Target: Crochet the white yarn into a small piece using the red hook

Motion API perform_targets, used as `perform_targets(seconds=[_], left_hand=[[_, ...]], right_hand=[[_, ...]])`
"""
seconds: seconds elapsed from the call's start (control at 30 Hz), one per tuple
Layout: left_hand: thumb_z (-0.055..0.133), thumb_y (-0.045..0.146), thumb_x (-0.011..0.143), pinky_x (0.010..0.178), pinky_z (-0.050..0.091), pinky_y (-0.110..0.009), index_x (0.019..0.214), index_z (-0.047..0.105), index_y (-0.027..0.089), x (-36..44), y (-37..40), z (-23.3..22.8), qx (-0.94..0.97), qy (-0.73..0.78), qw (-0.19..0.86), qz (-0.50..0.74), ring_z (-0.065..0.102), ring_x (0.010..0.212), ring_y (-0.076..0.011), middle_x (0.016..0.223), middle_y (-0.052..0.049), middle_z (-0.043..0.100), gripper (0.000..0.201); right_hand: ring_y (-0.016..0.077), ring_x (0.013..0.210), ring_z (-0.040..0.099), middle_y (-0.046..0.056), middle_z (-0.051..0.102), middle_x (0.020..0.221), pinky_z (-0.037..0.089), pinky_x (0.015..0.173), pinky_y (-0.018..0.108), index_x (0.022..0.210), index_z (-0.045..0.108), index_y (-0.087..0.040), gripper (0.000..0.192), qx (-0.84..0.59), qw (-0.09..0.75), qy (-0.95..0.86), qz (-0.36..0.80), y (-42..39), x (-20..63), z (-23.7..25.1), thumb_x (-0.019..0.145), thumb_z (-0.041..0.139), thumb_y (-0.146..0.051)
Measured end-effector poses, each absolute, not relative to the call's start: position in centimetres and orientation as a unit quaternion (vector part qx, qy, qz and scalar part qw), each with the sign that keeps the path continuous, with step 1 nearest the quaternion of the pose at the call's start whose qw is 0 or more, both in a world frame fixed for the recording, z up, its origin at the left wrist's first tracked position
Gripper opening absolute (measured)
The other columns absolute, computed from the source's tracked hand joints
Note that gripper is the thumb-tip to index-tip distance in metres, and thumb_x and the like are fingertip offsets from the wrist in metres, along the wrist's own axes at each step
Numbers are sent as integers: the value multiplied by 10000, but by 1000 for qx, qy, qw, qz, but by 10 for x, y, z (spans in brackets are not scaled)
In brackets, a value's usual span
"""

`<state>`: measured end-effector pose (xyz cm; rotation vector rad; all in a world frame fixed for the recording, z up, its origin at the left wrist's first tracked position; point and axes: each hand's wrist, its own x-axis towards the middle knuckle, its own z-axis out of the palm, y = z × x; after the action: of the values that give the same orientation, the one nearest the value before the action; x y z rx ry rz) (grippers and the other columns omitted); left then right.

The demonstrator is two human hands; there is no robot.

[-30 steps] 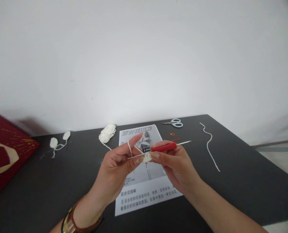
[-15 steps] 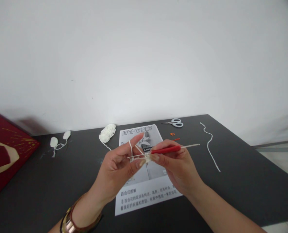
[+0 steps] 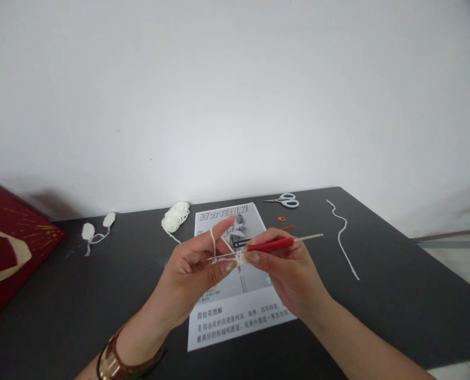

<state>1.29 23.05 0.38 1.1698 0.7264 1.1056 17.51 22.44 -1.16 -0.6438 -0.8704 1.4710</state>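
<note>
A crochet hook (image 3: 272, 244) with a red grip and thin metal shaft lies across my right hand (image 3: 288, 269), pinched between thumb and fingers. Its tip points left, past a small white crochet piece (image 3: 241, 258). My left hand (image 3: 197, 274) pinches the left side of that piece between thumb and a finger. White yarn (image 3: 213, 244) loops over the raised left index finger and slants down to the piece. Both hands hover above a printed paper sheet (image 3: 235, 338), hiding part of it.
A yarn ball (image 3: 175, 217) sits behind my left hand. Small white crocheted pieces (image 3: 88, 231) lie far left, near a dark red box (image 3: 5, 248). Scissors (image 3: 286, 200), an orange stitch marker (image 3: 281, 218) and a cut yarn strand (image 3: 340, 240) rest at the right on the black table (image 3: 377, 316).
The crochet hook has tilted slightly and shifted a little left. Both hands keep nearly the same place and grip.
</note>
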Motion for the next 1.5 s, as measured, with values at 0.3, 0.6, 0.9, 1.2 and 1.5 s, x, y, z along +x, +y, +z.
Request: perform_targets(seconds=[0.3,0.6,0.9,1.2,1.5], left_hand=[[735,190,727,685,447,-232,1182,648,273,15,231,1,503,358,606,501,549,711,-111,762,11,612,470],[734,182,725,709,462,-249,1180,649,272,17,231,1,501,365,599,507,569,715,-120,782,12,610,472],[780,136,649,635,449,-228,1153,666,280,9,234,8,451,376,624,516,566,667,-114,710,19,595,537],[769,154,640,771,458,-332,860,746,170,9,236,11,505,416,555,514,628,902,-252,852,-78,702,223],[735,176,680,907,405,-383,655,678,176,10,232,11,571,443,464,513,576,1098,-318,974,-104,706,62]], right_hand=[[127,701,635,-17,715,748,498,685,265,725,728,-228,129,-291,607,-388,629,226,175,-17,642,809,-174],[126,699,628,-2,701,762,525,671,253,754,737,-226,91,-299,601,-368,644,227,175,-15,713,760,-304],[104,629,602,-8,677,730,573,617,239,767,720,-198,126,-303,629,-354,622,231,183,-6,753,726,-324],[131,600,604,0,665,682,525,596,261,721,699,-196,133,-324,648,-408,556,232,191,-1,780,693,-315],[159,678,565,10,637,719,421,642,307,764,694,-225,124,-331,670,-511,425,225,195,-8,855,612,-247]])
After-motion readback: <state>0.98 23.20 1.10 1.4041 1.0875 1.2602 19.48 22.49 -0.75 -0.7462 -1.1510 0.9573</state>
